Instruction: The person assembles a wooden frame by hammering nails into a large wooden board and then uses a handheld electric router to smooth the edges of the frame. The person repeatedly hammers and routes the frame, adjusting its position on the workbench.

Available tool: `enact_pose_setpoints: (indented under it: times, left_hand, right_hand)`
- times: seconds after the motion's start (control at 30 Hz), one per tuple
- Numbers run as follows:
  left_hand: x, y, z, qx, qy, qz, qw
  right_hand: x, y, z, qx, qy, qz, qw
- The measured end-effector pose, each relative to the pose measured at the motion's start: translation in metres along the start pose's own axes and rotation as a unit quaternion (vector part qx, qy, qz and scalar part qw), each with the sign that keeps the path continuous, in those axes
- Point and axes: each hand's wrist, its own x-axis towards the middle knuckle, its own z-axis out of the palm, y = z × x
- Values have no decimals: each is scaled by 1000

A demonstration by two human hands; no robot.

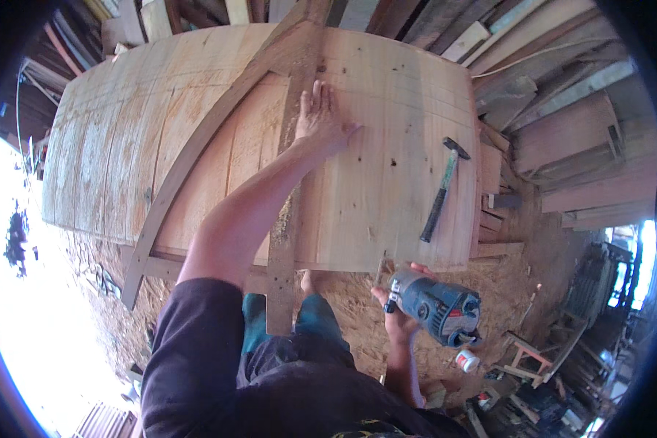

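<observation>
My left hand (320, 120) lies flat on a wide panel of joined wooden planks (387, 197), fingers stretched away from me, beside a straight board (281, 255). That board runs from near my waist to the panel's far side, where it meets a curved wooden piece (190, 160). At the panel's near right edge, my right hand (400, 317) is wrapped round a blue trim router (442, 310). The router is tilted on its side, its clear base toward the panel. A hammer (443, 191) with a dark grip rests on the panel's right part.
Stacked boards (562, 139) line the far and right sides. Wood shavings (358, 314) cover the ground around my feet. A small white container (467, 360) is at the lower right, near a small wooden frame (527, 356). Bright daylight comes from the left.
</observation>
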Motion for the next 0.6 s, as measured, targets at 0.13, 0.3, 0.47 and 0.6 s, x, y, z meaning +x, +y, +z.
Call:
enact_pose_setpoints:
  times: [0.13,0.3,0.47,0.6]
  left_hand:
    - [25,70,-34,-285,-271,225,891]
    - [-59,74,-43,-287,-19,260,922]
    - [-102,-65,-33,-173,93,12,980]
    - [-132,-107,8,-152,134,39,978]
  right_hand:
    - [-19,11,-13,17,29,-13,999]
    - [-54,25,-18,407,108,240,875]
    - [-56,5,30,78,-26,-4,997]
    - [-59,-19,73,92,-97,9,991]
